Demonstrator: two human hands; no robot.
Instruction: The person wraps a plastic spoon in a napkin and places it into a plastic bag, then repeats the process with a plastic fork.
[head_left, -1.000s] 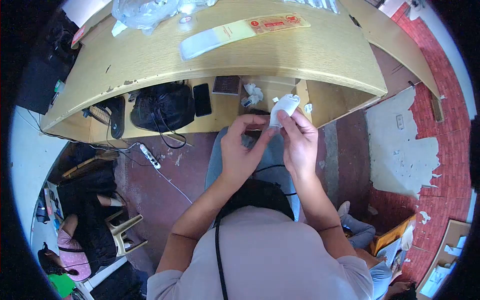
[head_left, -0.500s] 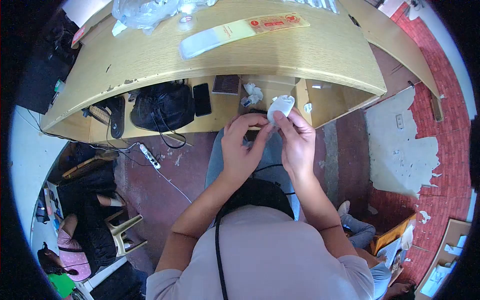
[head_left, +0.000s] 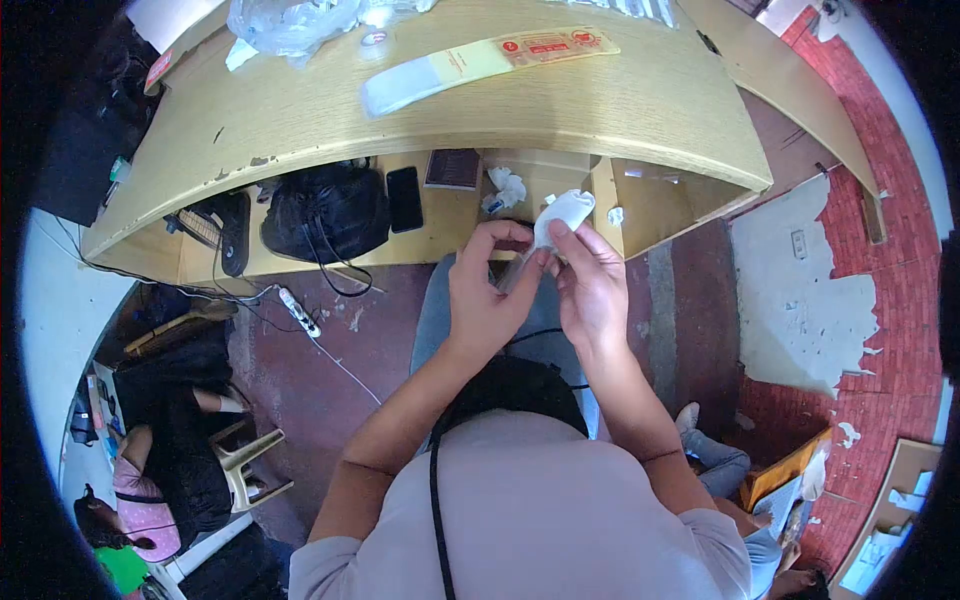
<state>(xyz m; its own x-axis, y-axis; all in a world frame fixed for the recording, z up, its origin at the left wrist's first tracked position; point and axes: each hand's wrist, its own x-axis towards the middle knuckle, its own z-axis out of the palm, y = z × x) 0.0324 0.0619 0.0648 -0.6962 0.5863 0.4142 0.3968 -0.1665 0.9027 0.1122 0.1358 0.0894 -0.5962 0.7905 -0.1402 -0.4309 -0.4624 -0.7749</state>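
Observation:
A white rolled bundle (head_left: 570,211), soft-looking like cloth or tissue, is held up in front of my lap. My right hand (head_left: 594,285) pinches it, with the thumb across its lower end. Close by on the left, my left hand (head_left: 489,292) has its thumb and fingers curled round a thin, see-through piece that looks like plastic (head_left: 513,272), at the lower end of the bundle. The fingertips of both hands nearly meet there, and exactly what lies between them is partly hidden.
On the desk top (head_left: 250,125) lie a long yellow-and-clear packet (head_left: 490,65) and plastic bags (head_left: 290,25). The shelf below holds a black bag (head_left: 325,212), a phone (head_left: 405,199), a dark box (head_left: 452,168) and crumpled tissue (head_left: 505,187). Other people sit behind on both sides.
The white bundle has tilted slightly to the right in my right hand. My left fingers have spread a little, showing more of the see-through piece.

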